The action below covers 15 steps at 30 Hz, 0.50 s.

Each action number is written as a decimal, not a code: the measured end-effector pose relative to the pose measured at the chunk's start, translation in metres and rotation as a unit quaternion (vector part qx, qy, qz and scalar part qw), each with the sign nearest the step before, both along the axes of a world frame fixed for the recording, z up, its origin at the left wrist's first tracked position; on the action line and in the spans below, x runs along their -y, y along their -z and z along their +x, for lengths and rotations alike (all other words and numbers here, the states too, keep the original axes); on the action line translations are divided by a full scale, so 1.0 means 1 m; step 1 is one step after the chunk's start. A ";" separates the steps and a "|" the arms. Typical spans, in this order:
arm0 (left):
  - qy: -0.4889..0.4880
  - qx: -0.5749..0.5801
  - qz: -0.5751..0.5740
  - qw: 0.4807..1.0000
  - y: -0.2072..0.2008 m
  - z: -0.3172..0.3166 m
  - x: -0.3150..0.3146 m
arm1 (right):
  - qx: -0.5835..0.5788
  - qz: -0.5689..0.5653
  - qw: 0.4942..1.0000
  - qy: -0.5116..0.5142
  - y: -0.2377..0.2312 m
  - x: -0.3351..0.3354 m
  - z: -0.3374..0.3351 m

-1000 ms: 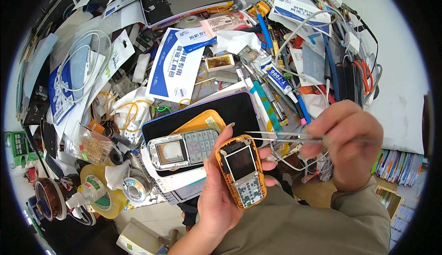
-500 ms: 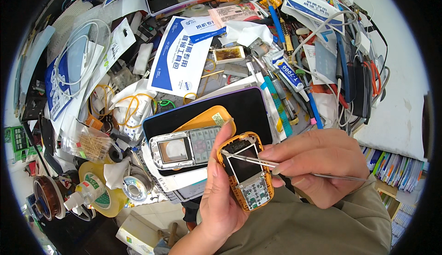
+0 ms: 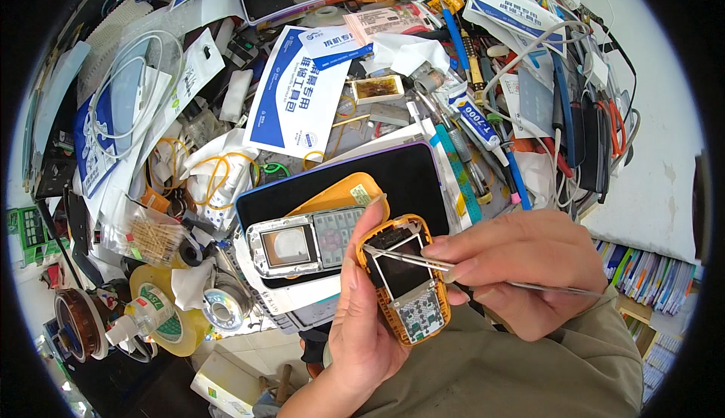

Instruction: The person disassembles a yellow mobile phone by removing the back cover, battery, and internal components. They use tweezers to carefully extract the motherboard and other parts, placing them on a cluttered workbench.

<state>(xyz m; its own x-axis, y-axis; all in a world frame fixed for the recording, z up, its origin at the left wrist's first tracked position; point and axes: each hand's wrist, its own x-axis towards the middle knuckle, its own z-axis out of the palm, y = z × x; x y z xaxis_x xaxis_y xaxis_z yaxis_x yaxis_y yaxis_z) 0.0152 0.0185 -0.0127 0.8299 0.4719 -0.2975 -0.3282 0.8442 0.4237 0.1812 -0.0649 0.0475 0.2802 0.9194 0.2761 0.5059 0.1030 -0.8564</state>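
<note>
the left hand (image 3: 364, 323) grasps an opened orange phone (image 3: 408, 291), screen (image 3: 404, 273) and circuit board (image 3: 421, 317) facing up; the right hand (image 3: 529, 271), just beside it, pinches metal tweezers (image 3: 432, 263), tips near the screen's upper left corner. left of both hands, a silver keypad frame (image 3: 317, 245) lies over a black slab (image 3: 408, 180).
</note>
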 end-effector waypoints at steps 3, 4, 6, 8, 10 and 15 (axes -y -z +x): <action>0.001 0.007 -0.004 1.000 0.000 0.000 0.000 | 0.004 -0.006 1.000 0.000 -0.001 0.000 0.000; 0.001 0.007 0.001 1.000 0.001 0.000 0.000 | 0.005 -0.008 1.000 0.000 -0.001 0.001 0.000; 0.001 0.009 0.010 1.000 0.001 0.000 0.000 | 0.007 -0.005 1.000 0.002 -0.001 0.001 -0.001; -0.003 0.009 0.005 1.000 0.002 -0.001 0.001 | 0.008 -0.001 1.000 0.004 -0.001 0.002 -0.001; -0.004 0.008 0.004 1.000 0.002 -0.001 0.001 | 0.008 0.004 1.000 0.006 0.000 0.001 -0.002; -0.006 0.007 0.017 1.000 -0.004 0.002 -0.001 | 0.023 0.026 0.999 0.012 -0.004 -0.006 -0.002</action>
